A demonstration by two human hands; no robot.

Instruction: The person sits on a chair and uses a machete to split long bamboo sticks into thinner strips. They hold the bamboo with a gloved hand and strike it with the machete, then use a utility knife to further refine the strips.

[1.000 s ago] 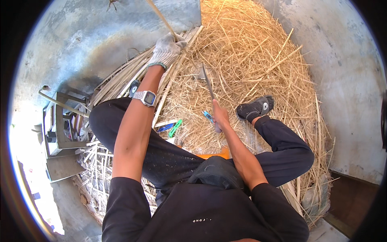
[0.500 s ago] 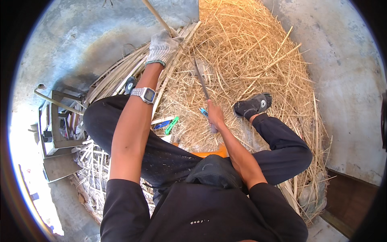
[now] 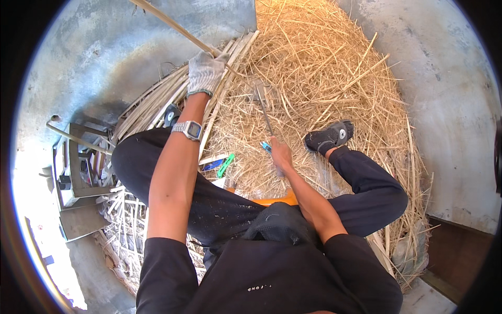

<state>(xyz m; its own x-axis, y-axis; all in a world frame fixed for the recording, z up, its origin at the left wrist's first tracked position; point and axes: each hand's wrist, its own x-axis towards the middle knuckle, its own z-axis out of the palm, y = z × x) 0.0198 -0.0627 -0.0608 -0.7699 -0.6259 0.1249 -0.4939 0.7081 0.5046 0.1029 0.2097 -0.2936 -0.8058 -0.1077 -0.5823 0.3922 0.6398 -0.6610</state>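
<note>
My left hand [image 3: 205, 72], in a pale knitted glove, is closed round a long thin bamboo stick [image 3: 170, 22]. The stick slants from the upper left down through the glove toward the straw. Bare and closed, my right hand [image 3: 281, 155] grips the handle of a long knife [image 3: 265, 114]; its narrow dark blade points away from me over the straw, its tip short of the stick's lower end. Beside the right fingers lies a light-blue tool [image 3: 266, 147], probably a cutter. Farther left are a green cutter [image 3: 226, 165] and a dark-blue object [image 3: 212, 165].
Straw-like shavings [image 3: 324, 68] cover the floor. A bundle of split strips [image 3: 157, 97] lies against the grey wall [image 3: 104, 57] at left. A wooden stool-like frame [image 3: 86, 162] holding oddments stands at far left. An orange object [image 3: 272, 200] lies between my legs.
The bamboo stick's upper part has swung left and lower, and my gloved left hand has shifted slightly left and nearer. The knife blade has moved slightly; my right hand remains closed on it.
</note>
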